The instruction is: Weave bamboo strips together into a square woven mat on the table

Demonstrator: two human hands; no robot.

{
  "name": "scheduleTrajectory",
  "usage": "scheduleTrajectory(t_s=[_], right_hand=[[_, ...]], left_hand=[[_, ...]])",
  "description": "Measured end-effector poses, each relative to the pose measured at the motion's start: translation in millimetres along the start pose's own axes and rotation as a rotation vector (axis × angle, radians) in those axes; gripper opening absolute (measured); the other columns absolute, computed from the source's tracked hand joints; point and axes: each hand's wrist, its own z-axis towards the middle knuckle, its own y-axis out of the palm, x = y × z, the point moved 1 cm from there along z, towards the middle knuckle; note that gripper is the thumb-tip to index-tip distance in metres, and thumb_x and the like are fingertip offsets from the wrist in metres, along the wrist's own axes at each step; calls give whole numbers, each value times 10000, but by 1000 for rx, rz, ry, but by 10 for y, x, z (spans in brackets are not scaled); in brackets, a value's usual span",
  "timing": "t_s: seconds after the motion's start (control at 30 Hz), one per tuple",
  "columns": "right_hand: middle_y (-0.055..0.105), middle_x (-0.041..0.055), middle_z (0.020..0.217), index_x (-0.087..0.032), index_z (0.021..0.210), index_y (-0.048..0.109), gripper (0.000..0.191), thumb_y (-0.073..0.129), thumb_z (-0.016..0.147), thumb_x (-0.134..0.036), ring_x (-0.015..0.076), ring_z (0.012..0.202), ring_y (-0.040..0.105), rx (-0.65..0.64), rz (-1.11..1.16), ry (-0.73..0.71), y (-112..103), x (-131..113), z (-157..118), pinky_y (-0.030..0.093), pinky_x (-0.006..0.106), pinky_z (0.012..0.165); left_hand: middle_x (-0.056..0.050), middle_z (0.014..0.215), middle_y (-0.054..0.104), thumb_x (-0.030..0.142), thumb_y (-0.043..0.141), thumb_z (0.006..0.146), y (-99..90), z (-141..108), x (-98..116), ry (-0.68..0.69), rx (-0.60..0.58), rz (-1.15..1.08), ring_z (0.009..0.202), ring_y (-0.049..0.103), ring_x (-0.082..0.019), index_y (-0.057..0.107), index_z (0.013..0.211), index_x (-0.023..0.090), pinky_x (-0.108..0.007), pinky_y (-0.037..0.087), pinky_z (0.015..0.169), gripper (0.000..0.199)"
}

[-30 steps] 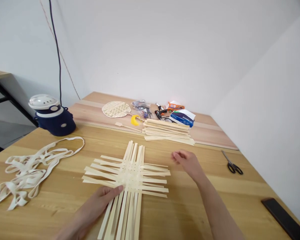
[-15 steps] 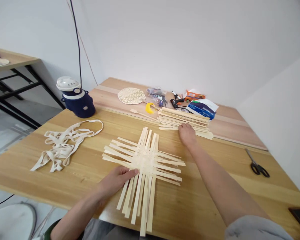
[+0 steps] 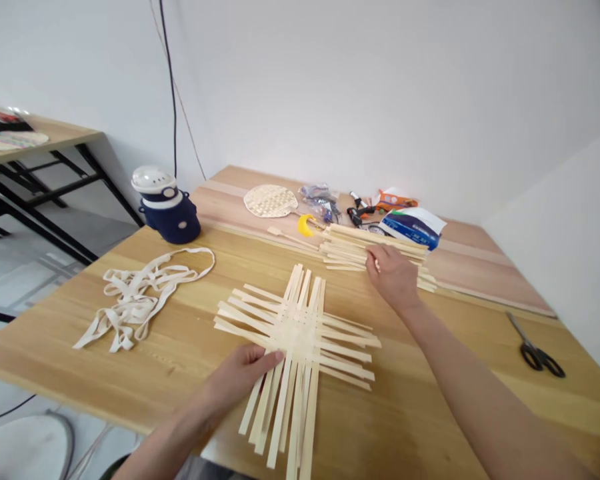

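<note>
Pale flat strips cross one another in a woven piece (image 3: 297, 333), its loose ends spreading on four sides over the wooden table. My left hand (image 3: 253, 370) pinches the lower left of the weave, thumb on top and fingers partly beneath. Farther back lies a pile of loose strips (image 3: 347, 250). Over the right part of that pile is my right hand (image 3: 393, 273), its fingers curled down with thumb and forefinger close together at the strips; whether a single strip is between them is hard to make out.
A tangled white ribbon (image 3: 140, 293) and a dark blue bottle (image 3: 173, 213) are at the left. Black scissors (image 3: 535, 350) lie at the right. A woven fan (image 3: 270, 200), yellow item (image 3: 305, 225), glue gun (image 3: 360, 212) and blue tissue pack (image 3: 413, 228) stand farther back.
My right hand has shifted right along the pile and its fingers have curled over the strips. My left hand keeps its hold on the weave. The view has moved slightly.
</note>
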Motion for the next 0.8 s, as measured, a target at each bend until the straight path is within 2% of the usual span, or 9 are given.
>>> scheduleTrajectory(t_s=[0.07,0.13,0.23,0.33,0.47,0.53,0.6,0.67,0.8], right_hand=[[732,79,975,-193,974,684,256,458,872,-257,204,869,640,-11,215,99,-54,-124,-25,442,291,712],[732,63,932,-206,895,686,229,477,832,-276,192,825,644,-106,439,188,-73,-256,-66,473,301,727],[677,31,752,-197,830,676,213,519,774,-330,150,617,581,-397,766,333,-79,-450,-157,469,270,558],[629,4,704,-189,845,663,236,574,722,-370,105,504,481,-582,982,507,-126,-629,-277,404,226,419],[627,-6,707,-180,862,642,239,601,711,-360,86,525,478,-753,1115,521,-233,-910,-446,389,193,411],[613,-12,694,-173,854,628,230,594,716,-353,79,522,469,-844,1145,513,-273,-1069,-523,384,188,414],[606,-12,697,-168,855,622,228,583,723,-349,76,518,453,-908,1153,499,-291,-1209,-591,377,190,416],[607,-5,708,-167,859,625,229,574,733,-351,87,534,468,-945,1143,488,-286,-1299,-647,396,205,438],[684,40,857,-181,910,645,251,591,772,-384,160,784,618,-823,1031,421,-272,-1277,-703,497,279,716]], left_hand=[[35,497,384,824,529,633,-32,16,-10,61,60,176,508,330,-110,374,504,213,-245,251,508,643],[22,464,388,769,451,731,-93,-4,2,61,110,384,487,345,-120,369,478,212,-257,260,523,617],[-27,481,509,584,423,839,-195,-121,77,37,266,631,502,442,-155,473,468,197,-279,296,575,539],[-35,512,553,490,489,829,-250,-246,176,137,429,682,521,465,-157,504,472,193,-279,287,568,465],[7,577,566,591,582,797,-202,-166,188,276,297,239,559,513,-139,676,743,184,-243,382,575,421],[-2,684,630,662,729,632,-151,-32,146,289,219,-109,597,568,-151,703,968,173,-263,469,601,594],[-57,832,689,685,790,541,-103,98,97,253,184,-320,699,639,-184,718,883,151,-299,534,665,639],[-82,790,707,694,794,540,-77,179,60,224,201,-402,730,668,-207,725,768,129,-319,554,727,614],[-107,692,720,698,781,566,-80,194,37,211,217,-364,657,673,-215,738,668,108,-329,561,724,601]])
